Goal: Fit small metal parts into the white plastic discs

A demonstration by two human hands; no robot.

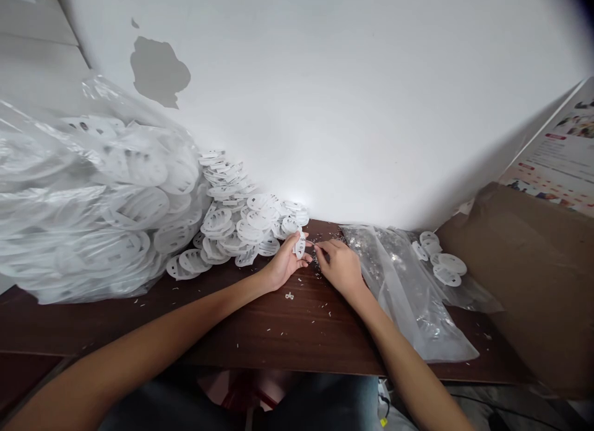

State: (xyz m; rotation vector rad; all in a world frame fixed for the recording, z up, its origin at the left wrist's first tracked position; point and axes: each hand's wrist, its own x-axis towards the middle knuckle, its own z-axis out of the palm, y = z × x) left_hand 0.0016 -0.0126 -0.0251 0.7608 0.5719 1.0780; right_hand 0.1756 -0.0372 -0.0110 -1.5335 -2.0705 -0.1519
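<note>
Near the middle of the dark wooden table, my left hand (pixel 283 264) holds a white slotted disc (pixel 300 245) tilted on edge between thumb and fingers. Close to its right side, my right hand (pixel 341 265) has thumb and forefinger pinched together, pointing at the disc; whatever lies between those fingertips is too small to name. Tiny metal pieces (pixel 317 274) are scattered on the table around both hands. A small metal clip (pixel 289 296) lies below my left hand. Just behind and left of that hand rises a heap of similar white discs (pixel 250 230).
A large clear bag of white discs (pixel 106 214) fills the left. Right of my hands lies a plastic bag (pixel 408 295) of small shiny parts, with several loose discs (pixel 448 270) beside it. Cardboard (pixel 533 282) stands at far right, a white wall (pixel 325 96) behind.
</note>
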